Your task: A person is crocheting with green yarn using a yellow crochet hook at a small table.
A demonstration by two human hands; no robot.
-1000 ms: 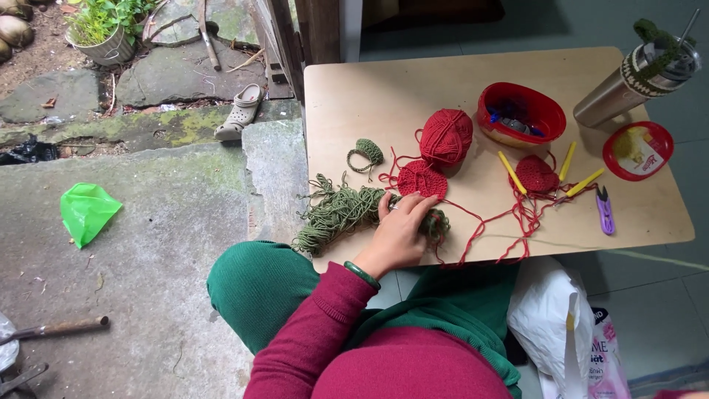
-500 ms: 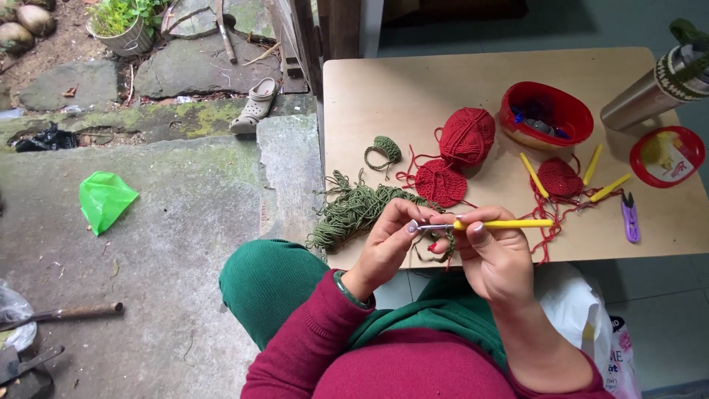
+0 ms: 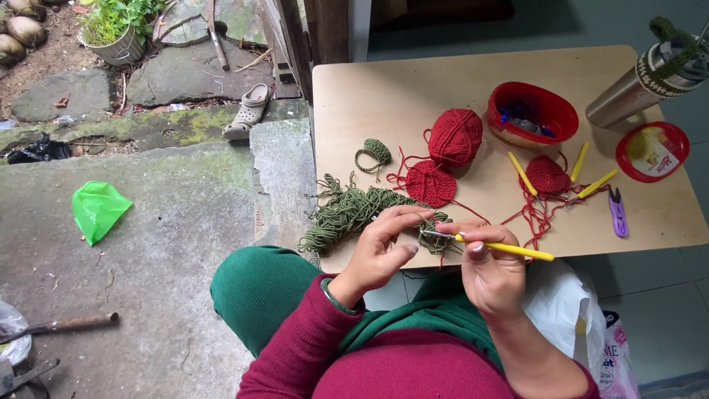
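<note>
My right hand gripped the yellow crochet hook; my left hand pinched the green yarn piece at the table edge. Work looked barely started, much loose green yarn unused

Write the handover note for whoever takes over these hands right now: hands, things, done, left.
Left hand: pinches the small green crochet piece at the near table edge.
Right hand: holds the yellow crochet hook, its tip at that piece.
Things: loose green yarn left of the hands; red yarn ball, flat red round and small green ring further back on the table.
Done: the red round looks worked.
Left: the green piece is small, with plenty of yarn unworked.
</note>
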